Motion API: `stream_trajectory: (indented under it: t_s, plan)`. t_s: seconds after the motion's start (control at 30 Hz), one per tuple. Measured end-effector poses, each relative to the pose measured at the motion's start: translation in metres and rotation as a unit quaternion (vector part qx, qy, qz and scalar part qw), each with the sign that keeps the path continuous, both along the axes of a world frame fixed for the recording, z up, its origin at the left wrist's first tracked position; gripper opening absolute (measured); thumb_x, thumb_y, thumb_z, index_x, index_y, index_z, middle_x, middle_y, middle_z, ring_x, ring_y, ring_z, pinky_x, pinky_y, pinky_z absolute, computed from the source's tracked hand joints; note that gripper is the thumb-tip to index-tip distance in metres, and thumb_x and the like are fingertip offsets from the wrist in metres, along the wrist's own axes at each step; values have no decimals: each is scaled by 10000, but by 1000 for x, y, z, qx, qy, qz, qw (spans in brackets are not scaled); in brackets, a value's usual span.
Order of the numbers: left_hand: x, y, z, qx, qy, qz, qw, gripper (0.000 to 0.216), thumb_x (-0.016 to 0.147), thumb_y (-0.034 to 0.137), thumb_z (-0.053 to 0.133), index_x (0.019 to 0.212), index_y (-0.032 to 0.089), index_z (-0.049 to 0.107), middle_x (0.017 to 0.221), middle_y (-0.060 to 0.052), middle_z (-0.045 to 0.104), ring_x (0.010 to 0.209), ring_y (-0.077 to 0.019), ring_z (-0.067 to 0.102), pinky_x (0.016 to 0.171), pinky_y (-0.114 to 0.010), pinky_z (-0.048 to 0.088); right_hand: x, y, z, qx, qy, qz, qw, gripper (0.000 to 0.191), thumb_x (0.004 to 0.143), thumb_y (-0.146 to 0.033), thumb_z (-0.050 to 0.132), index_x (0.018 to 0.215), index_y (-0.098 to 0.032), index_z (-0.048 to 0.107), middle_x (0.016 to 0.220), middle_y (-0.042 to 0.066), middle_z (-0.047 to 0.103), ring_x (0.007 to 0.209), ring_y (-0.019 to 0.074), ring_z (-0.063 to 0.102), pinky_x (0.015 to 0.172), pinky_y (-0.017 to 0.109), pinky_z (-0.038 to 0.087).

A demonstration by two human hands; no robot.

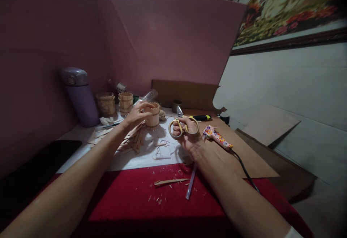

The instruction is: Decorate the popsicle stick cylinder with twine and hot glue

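Observation:
A small wooden-stick cup [153,119], pale and bound with twine, is upright over the white sheet. My left hand [138,113] is at its left side, with fingers curved over the rim and the thumb against the front. In my right hand [188,133] is a pair of scissors [179,112] with yellow loop handles, blades pointing up and away. My fingers pass through the loops. Loose wooden sticks [132,139] lie in a heap below my left hand. Small offcuts [162,143] are scattered on the sheet in front of the cup.
Two similar cups [125,104] and a purple bottle [82,100] stand at the back left. A flowered glue gun [217,137] with a black cord lies on cardboard [244,158] at right. A glue stick [191,183] and a wooden stick [170,182] lie near the red cloth [130,202].

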State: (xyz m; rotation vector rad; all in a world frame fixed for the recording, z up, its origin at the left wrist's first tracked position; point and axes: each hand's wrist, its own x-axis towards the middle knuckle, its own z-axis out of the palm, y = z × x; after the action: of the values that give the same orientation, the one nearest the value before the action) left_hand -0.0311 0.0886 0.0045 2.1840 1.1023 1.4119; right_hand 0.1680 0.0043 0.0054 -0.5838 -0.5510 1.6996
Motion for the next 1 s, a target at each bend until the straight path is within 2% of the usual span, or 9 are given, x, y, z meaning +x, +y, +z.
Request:
stream_trajectory:
  t_s: [0.1, 0.2, 0.33, 0.47, 0.53, 0.63, 0.73, 0.83, 1.0]
  plan:
    - [6, 1, -2, 48, 6, 37, 998, 322, 651, 430, 688, 867, 192, 691, 1079, -70, 538, 1101, -255, 504, 944, -399, 417, -1, -1, 1, -2, 0, 3, 1000, 137, 840, -120, 413, 731, -154, 488, 473, -52, 465, 334, 46, 384, 315, 120, 333]
    - [12, 3, -4, 77, 19, 53, 995, 287, 626, 439, 715, 747, 181, 678, 985, -65, 530, 992, -238, 531, 889, -390, 441, -1, -2, 2, -2, 1, 5, 1000, 128, 841, -136, 429, 730, -155, 490, 495, -38, 496, 341, 46, 398, 319, 121, 333]
    - [14, 1, -3, 30, -40, 18, 999, 210, 611, 368, 699, 672, 173, 653, 938, -59, 530, 935, -220, 537, 799, -360, 473, -1, -2, 2, -5, 3, 6, 1000, 164, 849, -144, 429, 692, -154, 476, 498, -31, 502, 349, 47, 412, 314, 124, 337]
    - [12, -6, 0, -18, -81, -20, 996, 184, 623, 286, 634, 770, 186, 685, 1011, -50, 556, 1006, -228, 534, 822, -355, 476, 0, -2, 2, -3, 5, 6, 1000, 189, 862, -142, 419, 684, -146, 480, 505, -28, 512, 353, 43, 413, 312, 126, 351]
    - [13, -8, -1, -10, -73, -19, 997, 215, 655, 269, 596, 830, 196, 695, 1046, -50, 565, 1053, -234, 522, 847, -359, 470, 0, -2, 2, -2, 4, 7, 1000, 195, 867, -143, 413, 683, -144, 481, 506, -28, 512, 355, 41, 413, 312, 123, 350]
    - [15, -5, -4, 22, -50, -4, 999, 230, 684, 317, 632, 869, 198, 698, 1077, -65, 557, 1080, -238, 512, 854, -359, 469, 0, -2, 3, 1, 1, 12, 1000, 184, 857, -146, 421, 681, -149, 475, 504, -34, 495, 359, 42, 413, 316, 120, 343]
    - [18, 1, -8, 55, -29, 10, 998, 210, 685, 377, 678, 783, 192, 691, 963, -61, 558, 950, -211, 541, 818, -353, 475, 1, -2, 3, 3, -7, 13, 1000, 147, 837, -145, 442, 695, -155, 479, 499, -44, 478, 355, 43, 397, 316, 119, 334]
    - [17, 4, -11, 42, -42, -8, 998, 210, 700, 392, 666, 729, 184, 679, 897, -56, 542, 863, -191, 539, 737, -329, 489, 1, -2, 3, 3, -22, 4, 1000, 117, 828, -153, 455, 718, -158, 494, 518, -39, 499, 363, 47, 410, 322, 123, 343]
    - [16, 1, -10, 25, -50, -15, 998, 246, 712, 413, 669, 758, 173, 690, 921, -69, 560, 885, -196, 541, 719, -319, 490, -1, -4, 3, -8, -65, -27, 997, 96, 796, -155, 507, 703, -166, 486, 511, -41, 516, 356, 49, 422, 314, 124, 326]
